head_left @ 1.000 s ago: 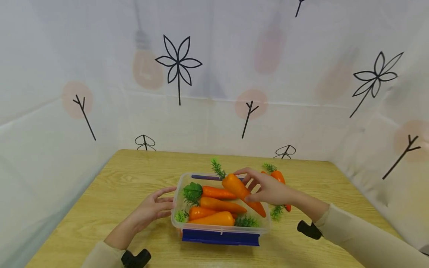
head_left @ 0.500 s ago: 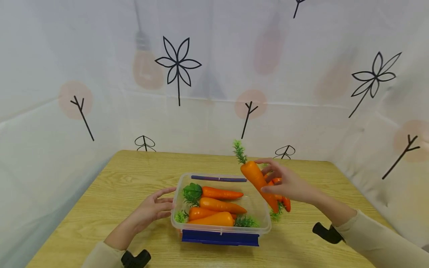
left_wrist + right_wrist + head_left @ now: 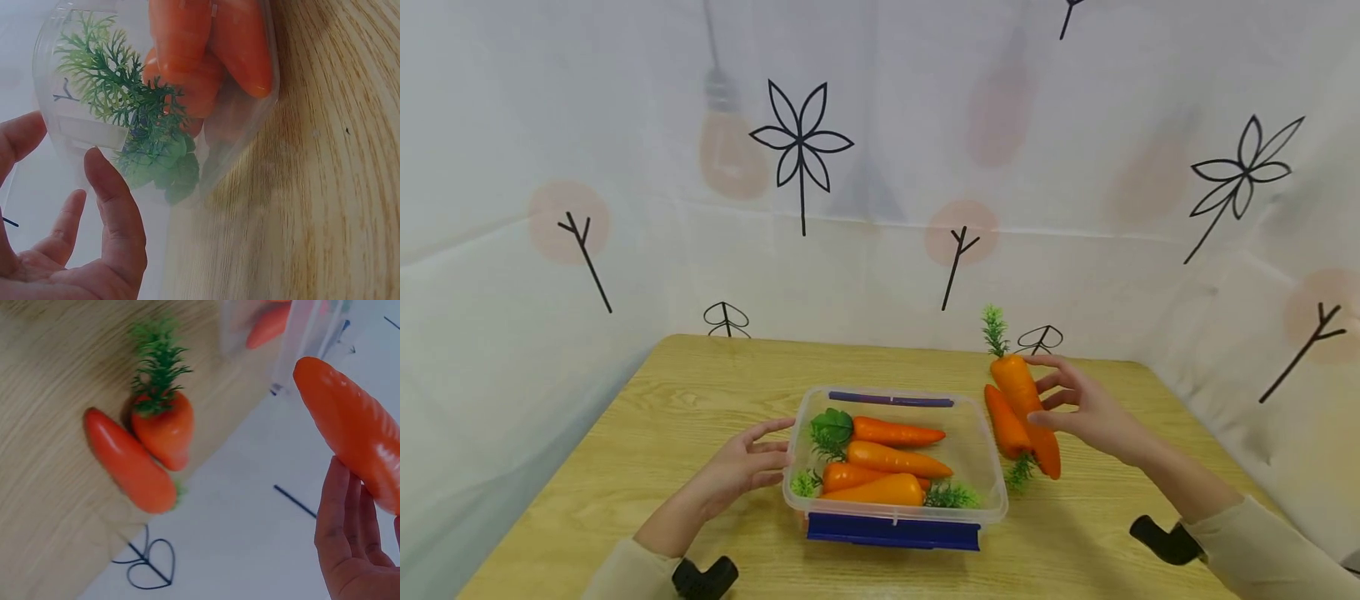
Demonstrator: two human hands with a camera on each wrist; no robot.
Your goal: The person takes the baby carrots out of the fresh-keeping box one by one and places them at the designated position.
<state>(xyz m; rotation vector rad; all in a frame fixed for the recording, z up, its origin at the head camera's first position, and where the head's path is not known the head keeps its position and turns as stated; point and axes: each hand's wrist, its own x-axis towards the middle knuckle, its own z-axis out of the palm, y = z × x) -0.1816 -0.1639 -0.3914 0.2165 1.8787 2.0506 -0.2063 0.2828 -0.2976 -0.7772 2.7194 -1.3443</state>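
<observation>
My right hand [image 3: 1086,417] pinches a plump orange carrot [image 3: 1018,390] between thumb and fingers, leafy green top up and tip slanting down to the right. It is raised to the right of a clear plastic box [image 3: 997,468]; in the right wrist view the carrot [image 3: 353,428] fills the right edge. Below it, two carrots lie on the table, one slim [image 3: 128,462] and one stubby [image 3: 167,431] with green fronds. My left hand [image 3: 741,475] rests its spread fingertips at the box's left wall. Several carrots [image 3: 895,460] with green tops lie inside the box.
Blue latches stand along the box's front [image 3: 893,533] and back [image 3: 891,400]. The box stands on a wood-grain table [image 3: 700,400]. A white cloth [image 3: 880,275] with flower and twig drawings hangs behind and at both sides.
My right hand has carried the carrot from above the box to the right, over the carrots on the table. The left hand and the box have stayed in place.
</observation>
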